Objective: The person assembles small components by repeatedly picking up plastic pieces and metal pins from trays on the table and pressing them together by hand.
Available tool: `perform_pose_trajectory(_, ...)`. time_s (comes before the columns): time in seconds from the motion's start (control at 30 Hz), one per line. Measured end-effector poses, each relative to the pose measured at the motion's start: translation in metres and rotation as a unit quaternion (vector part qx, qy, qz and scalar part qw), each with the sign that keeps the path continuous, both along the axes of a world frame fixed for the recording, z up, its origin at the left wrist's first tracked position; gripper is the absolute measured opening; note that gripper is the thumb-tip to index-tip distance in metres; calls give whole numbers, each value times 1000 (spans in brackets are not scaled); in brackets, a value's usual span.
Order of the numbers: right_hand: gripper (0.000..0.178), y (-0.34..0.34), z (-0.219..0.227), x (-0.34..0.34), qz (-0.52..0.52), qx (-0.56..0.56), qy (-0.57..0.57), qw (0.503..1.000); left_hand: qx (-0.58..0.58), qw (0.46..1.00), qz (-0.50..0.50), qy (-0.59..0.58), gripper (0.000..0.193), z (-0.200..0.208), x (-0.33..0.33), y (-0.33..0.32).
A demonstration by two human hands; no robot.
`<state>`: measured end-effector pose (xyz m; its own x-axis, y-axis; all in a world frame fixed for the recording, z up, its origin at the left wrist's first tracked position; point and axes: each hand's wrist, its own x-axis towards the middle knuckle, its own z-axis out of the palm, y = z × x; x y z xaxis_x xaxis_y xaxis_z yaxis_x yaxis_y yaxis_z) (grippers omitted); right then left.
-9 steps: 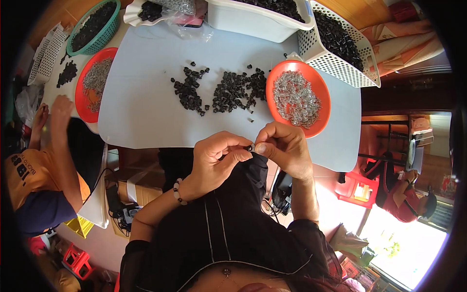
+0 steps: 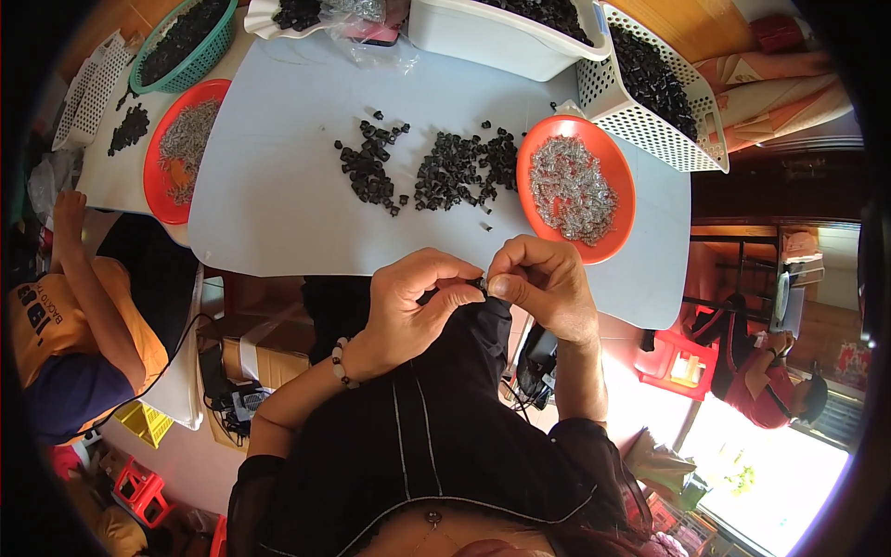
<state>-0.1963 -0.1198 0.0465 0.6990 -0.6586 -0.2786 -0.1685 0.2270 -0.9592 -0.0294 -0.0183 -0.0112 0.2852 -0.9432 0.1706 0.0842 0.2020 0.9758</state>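
In front of my lap, just off the table's near edge, both my hands meet fingertip to fingertip. My left hand (image 2: 408, 302) is closed in a pinch, thumb and forefinger on a small black plastic part (image 2: 478, 283). Against the other end of that part, my right hand (image 2: 555, 290) is pinched too; its thumb and forefinger hide whatever lies between them. Beyond my hands are loose piles of similar black parts (image 2: 450, 174) on the pale table (image 2: 278, 209). To their right, an orange-red oval dish (image 2: 626, 195) holds many small clear pieces (image 2: 571, 190).
A white tub (image 2: 492, 42) and a white perforated basket (image 2: 701, 148) of black parts line the far edge. On the left, a co-worker in an orange shirt (image 2: 70, 325) sits beside another red dish (image 2: 153, 190) and a green basket (image 2: 206, 63).
My right fingertips have closed in on the black part, covering a pale bit that showed between the hands. The co-worker's arm on the left has shifted. The view has tilted slightly.
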Motion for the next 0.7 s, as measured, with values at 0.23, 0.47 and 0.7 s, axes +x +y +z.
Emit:
perform_pose_trajectory(0.23,19,3,-8,11,1,41,-15,999,-2,1000,12,-5,13,-3,4,3)
perform_pose_trajectory(0.47,19,0,-16,16,-18,99,-34,994,14,1000,-3,20,11,0,9,2)
perform_pose_trajectory(0.7,17,-2,-20,31,-66,73,-31,995,31,995,-30,95,14,-1,14,-4)
